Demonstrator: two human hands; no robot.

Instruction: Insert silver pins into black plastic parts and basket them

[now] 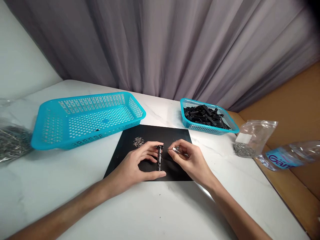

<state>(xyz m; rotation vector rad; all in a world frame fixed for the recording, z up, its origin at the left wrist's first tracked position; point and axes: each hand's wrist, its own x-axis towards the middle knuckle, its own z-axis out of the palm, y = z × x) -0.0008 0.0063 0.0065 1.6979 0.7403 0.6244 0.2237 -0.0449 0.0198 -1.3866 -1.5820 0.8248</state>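
Note:
My left hand [140, 163] holds a narrow black plastic part [159, 158] by its two ends, between thumb and fingertips, above the black mat [120, 160]. Just right of that part, my right hand [188, 158] is closed in a pinch. A small white bit [174, 149] shows at its fingertips, with something thin and greyish beside it; its kind is too small to tell. The two hands are apart. Behind my left fingers, a small heap of shiny metal pieces [138, 142] lies on the mat. A few more tiny pieces lie partly hidden behind my right hand.
A large blue basket [105, 131] stands at the left, with a small dark bit inside. Another blue basket [212, 130] at the back right holds many black plastic parts [205, 115]. Bags of metal pieces [15, 140] [243, 149] lie at both sides; a plastic bottle [287, 156] lies far right.

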